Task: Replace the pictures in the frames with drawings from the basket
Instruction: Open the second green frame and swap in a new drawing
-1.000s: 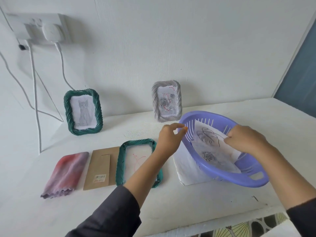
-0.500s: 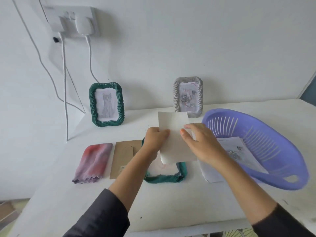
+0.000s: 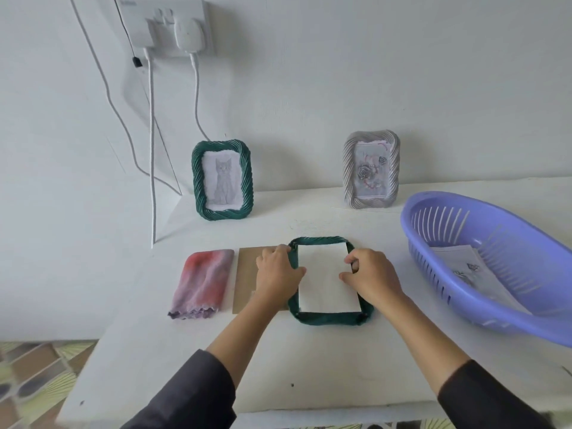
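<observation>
On the white table [image 3: 309, 360] in front of us lies a green frame [image 3: 328, 318], face down, with its long axis running away from us toward the wall. A white sheet [image 3: 325, 277] sits inside its back opening, blank side up, long axis lined up with the frame's, short edges nearest and farthest from us.

Our left hand [image 3: 277, 272] rests over the frame's left edge, thumb tip on the paper's left margin, fingers spread flat rather than gripping anything. Our right hand [image 3: 370, 277] sits on the right edge, fingertips curled down onto the paper's right margin, pressing and not holding.

Just left of the frame, partly under our left hand, lies a brown backing board [image 3: 246, 280], also lengthwise toward the wall, and beside it a folded pink-and-purple cloth [image 3: 202, 281].

Against the wall stand two upright frames: a green one with a cat drawing [image 3: 222, 180] and a grey one with a rose picture [image 3: 370, 170], both portrait. To our right the purple basket [image 3: 483, 308] tilts on the table, with more drawings [image 3: 464, 267] inside.
</observation>
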Tool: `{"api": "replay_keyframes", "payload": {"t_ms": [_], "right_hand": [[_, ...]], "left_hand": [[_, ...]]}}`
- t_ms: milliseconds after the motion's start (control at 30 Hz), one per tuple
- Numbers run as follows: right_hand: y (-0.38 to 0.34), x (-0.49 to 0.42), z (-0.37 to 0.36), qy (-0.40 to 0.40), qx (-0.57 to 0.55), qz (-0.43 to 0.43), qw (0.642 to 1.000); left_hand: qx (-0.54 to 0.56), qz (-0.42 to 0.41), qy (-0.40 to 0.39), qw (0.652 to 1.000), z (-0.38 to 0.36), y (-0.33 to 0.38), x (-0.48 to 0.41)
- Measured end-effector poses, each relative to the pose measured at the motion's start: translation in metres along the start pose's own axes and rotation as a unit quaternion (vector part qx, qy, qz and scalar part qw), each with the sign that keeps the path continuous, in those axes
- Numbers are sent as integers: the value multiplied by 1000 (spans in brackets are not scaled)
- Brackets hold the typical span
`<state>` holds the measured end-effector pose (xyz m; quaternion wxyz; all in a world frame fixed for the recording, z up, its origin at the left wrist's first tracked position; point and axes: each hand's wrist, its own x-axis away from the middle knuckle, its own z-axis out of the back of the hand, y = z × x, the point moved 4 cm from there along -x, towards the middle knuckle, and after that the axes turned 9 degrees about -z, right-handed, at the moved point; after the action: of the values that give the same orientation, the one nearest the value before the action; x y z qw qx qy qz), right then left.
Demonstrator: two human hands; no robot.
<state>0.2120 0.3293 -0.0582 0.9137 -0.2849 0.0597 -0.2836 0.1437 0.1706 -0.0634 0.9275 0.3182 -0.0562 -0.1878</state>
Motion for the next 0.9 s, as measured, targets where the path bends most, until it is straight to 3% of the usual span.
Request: {"api": "replay_keyframes", "payload": {"t_ms": [133,267,633,700,800,900], "right_hand": [[7,-3,7,13,34,14,999],[21,-12,2,-47,6,33,998],[33,-15,-10,-69,-30,67,995],[35,-16,-11,-67,-30,70,995],[36,-17,-11,-68,-34,70,995],[37,-17,-13,-65,-34,71,995]], "left_hand": [[-6,-7,-51,999,-7,-5,0],[-20,-17,-75,997,-7,-5,-1],[-18,-8,-84,996,-7,-7,-4],[-7,-5,-56,998,-1,-7,-4],[-36,73,30,996,18,-19,-5],[-86,161,3,983,22,-35,-2]]}}
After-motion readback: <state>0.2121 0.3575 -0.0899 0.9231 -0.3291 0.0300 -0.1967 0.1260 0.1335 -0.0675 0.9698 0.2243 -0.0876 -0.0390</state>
